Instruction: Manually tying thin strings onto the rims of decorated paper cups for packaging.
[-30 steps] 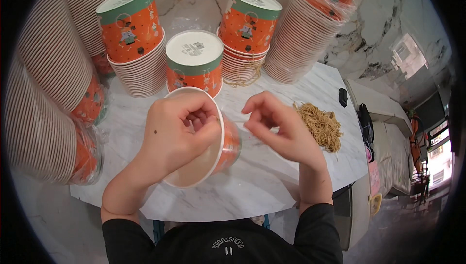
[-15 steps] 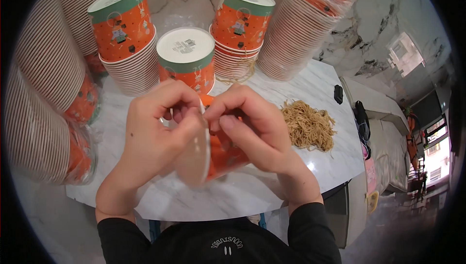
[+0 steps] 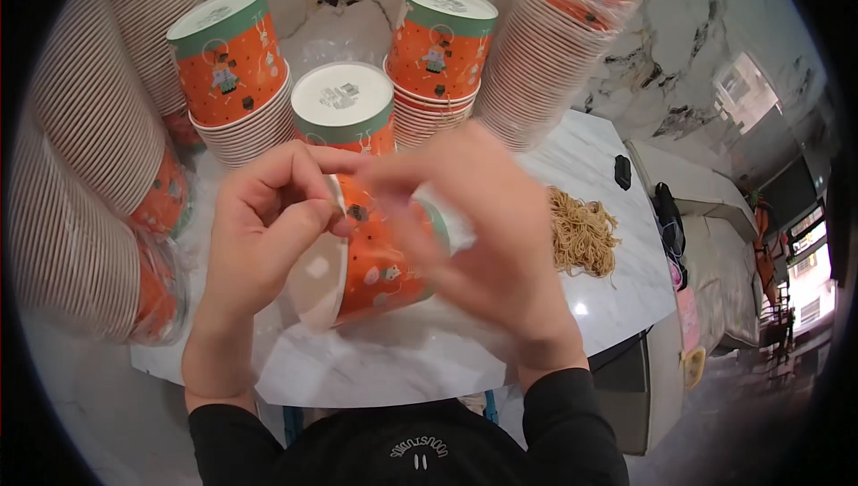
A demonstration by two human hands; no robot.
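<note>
Left hand [image 3: 259,236] pinches at the rim of a tipped cup [image 3: 371,262], hold unclear; blurred right hand [image 3: 483,227], half-curled, grip unreadable, blocks its side; stacked cups [image 3: 433,48] crowd behind, tan strands [image 3: 585,234] right.

Orange tub [image 3: 374,271] tipped sideways, left grip [image 3: 264,231] at its rim, blurred right grip [image 3: 478,236] near, stringy tan heap [image 3: 584,234]

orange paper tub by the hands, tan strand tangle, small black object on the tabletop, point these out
Orange paper tub [image 3: 368,264]: head view, side wall
Tan strand tangle [image 3: 584,236]: head view, heap's middle
Small black object [image 3: 623,171]: head view, upper face
</note>
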